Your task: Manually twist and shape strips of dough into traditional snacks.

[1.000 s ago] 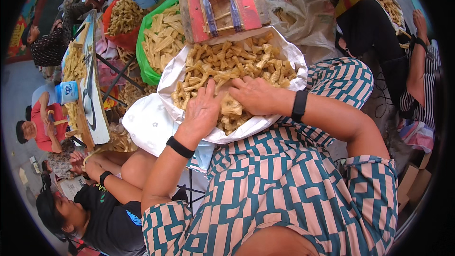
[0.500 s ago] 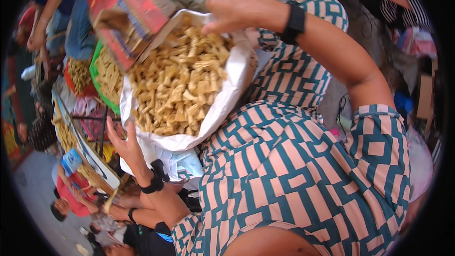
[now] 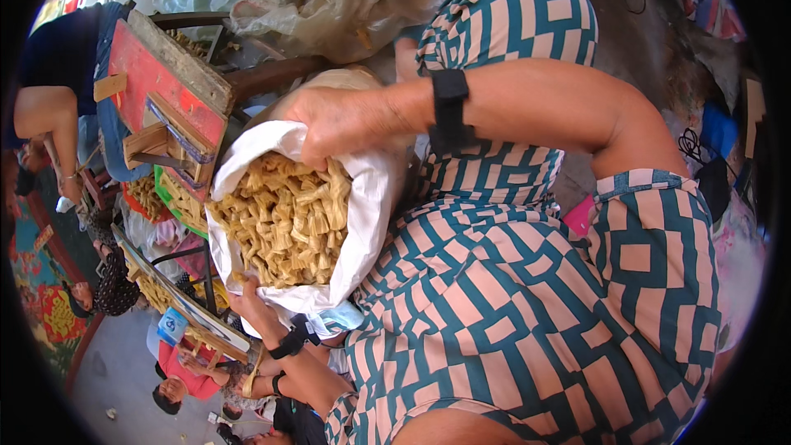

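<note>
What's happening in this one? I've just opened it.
A person in teal-and-pink patterned clothing has both hands at a round-mouthed white sack filled with yellowish-tan knotted strips. The right hand grips the sack's far rim; the left hand is at its near-left edge, its exact hold unclear. Left of the sack is a red-topped wooden board with a small wooden frame on it. Farther left sits someone in a red shirt.

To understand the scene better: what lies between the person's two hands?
In the head view, tan pieces in the white sack lie between the left hand and the right hand.
</note>
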`<action>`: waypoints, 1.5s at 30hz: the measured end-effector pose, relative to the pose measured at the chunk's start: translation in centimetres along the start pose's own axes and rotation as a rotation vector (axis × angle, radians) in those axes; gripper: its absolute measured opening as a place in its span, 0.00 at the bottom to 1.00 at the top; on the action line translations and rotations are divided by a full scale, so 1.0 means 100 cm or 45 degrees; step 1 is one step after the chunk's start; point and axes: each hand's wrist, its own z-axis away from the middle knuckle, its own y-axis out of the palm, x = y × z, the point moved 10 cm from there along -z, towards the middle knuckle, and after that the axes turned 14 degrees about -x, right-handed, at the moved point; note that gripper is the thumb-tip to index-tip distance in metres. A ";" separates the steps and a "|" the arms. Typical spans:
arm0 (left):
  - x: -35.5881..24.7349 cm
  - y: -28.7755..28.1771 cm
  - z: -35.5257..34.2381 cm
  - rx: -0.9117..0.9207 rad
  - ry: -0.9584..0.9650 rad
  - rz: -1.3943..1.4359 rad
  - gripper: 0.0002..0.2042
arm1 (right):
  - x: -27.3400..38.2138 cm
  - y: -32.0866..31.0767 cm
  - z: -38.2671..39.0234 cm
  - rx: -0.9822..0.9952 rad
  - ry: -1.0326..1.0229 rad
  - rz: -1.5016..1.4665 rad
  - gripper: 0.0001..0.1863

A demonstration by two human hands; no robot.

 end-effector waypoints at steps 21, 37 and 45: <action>-0.152 0.092 0.067 0.446 1.401 -0.636 0.22 | 0.059 0.034 0.013 -0.260 -0.899 1.362 0.23; -0.139 0.079 0.069 0.517 1.282 -0.730 0.26 | 0.083 -0.057 -0.054 -0.136 -0.014 0.452 0.17; -0.129 0.106 0.107 0.901 1.179 -0.981 0.37 | -0.065 -0.231 -0.192 -0.409 0.199 1.765 0.16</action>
